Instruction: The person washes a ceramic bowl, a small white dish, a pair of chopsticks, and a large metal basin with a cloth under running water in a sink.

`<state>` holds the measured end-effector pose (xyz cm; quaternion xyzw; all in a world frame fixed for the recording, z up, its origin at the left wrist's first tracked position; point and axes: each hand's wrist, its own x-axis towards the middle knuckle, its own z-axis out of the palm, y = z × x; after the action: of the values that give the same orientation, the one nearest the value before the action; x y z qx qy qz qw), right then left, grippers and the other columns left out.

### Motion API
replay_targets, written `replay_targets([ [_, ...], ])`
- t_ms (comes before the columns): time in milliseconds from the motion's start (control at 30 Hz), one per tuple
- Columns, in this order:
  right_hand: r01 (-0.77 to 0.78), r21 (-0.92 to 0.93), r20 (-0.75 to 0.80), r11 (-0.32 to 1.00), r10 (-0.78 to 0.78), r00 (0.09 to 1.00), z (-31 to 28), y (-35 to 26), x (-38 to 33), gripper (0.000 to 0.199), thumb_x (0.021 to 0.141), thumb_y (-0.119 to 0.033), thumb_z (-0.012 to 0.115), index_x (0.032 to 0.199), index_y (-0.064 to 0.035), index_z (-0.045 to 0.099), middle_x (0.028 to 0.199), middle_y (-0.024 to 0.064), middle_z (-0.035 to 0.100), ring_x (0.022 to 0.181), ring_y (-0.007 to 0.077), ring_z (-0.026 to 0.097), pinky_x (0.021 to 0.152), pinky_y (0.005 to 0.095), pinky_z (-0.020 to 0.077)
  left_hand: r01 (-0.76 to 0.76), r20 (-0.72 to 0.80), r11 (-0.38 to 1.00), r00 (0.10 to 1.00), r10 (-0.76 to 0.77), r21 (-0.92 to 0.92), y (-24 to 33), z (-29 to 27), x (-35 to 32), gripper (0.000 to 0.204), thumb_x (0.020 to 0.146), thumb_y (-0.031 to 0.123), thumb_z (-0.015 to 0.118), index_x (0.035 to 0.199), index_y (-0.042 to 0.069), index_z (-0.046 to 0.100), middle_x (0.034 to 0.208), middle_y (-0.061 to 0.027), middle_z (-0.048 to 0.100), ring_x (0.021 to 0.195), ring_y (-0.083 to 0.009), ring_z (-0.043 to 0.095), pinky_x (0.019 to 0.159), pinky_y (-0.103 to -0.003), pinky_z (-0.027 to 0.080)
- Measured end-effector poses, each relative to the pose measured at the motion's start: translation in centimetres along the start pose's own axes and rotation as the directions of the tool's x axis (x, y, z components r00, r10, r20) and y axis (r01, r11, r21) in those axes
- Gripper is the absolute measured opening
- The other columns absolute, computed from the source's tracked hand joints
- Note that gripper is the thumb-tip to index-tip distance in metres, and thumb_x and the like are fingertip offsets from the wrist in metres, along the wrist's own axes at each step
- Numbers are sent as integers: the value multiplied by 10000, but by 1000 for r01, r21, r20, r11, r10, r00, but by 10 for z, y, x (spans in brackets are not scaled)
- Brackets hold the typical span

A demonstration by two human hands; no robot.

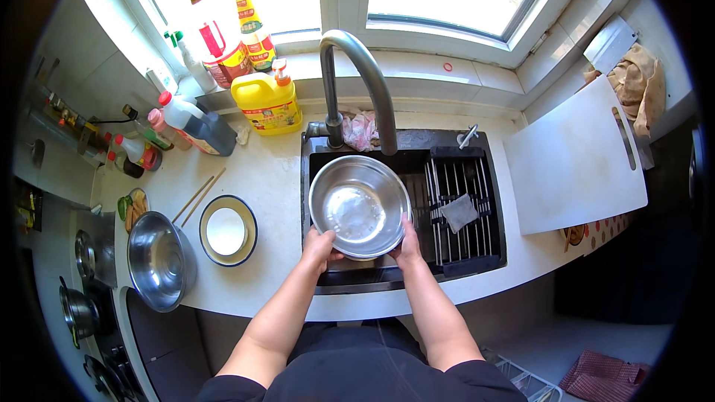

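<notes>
A shiny stainless steel basin [360, 205] is held over the left part of the dark sink [402, 278], beneath the curved grey faucet [356, 43]. My left hand [320, 248] grips its near left rim, thumb on top. On the near right side, my right hand [407, 244] has its fingers round the rim. I see no food in the basin; bright reflections cover its bottom. Whether its base touches anything in the sink is hidden.
Left of the sink stand a bowl [251, 240] with a white round piece inside, a pair of chopsticks [199, 195] and another metal basin [159, 259]. A yellow jug [269, 106] and several bottles line the back. A rack [447, 179] with a grey cloth spans the sink's right; a white cutting board [566, 164] lies beyond.
</notes>
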<state>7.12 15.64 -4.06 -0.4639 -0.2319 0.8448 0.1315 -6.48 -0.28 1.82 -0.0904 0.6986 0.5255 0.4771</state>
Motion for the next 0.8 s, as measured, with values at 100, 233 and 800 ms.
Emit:
replay_targets([
  [100,-19,-570,-139,821,-74,988,-30,-9,14,256,820,-165,501,1031,-29,552,827,107,629,652,221,629,517,339,521,-201,-61,878,966,251,435,20,5,13,563,811,259,560,1266,-25,389,1112,-223,564,935,-310,608,750,-361,530],
  [233,36,-503,-174,863,-142,974,-7,-26,-11,210,767,-47,461,941,28,552,658,112,591,434,172,553,342,256,442,-747,-30,435,487,873,504,84,0,52,437,874,183,509,1238,-51,450,1191,-247,523,1116,-342,511,948,-362,402],
  [800,83,-415,-143,906,-155,978,18,-22,-23,255,791,-56,449,1016,45,518,718,123,597,464,167,565,366,257,467,-784,-228,579,535,813,224,113,-25,101,499,881,175,530,1293,-66,383,1295,-211,463,1209,-243,454,1002,-302,341],
])
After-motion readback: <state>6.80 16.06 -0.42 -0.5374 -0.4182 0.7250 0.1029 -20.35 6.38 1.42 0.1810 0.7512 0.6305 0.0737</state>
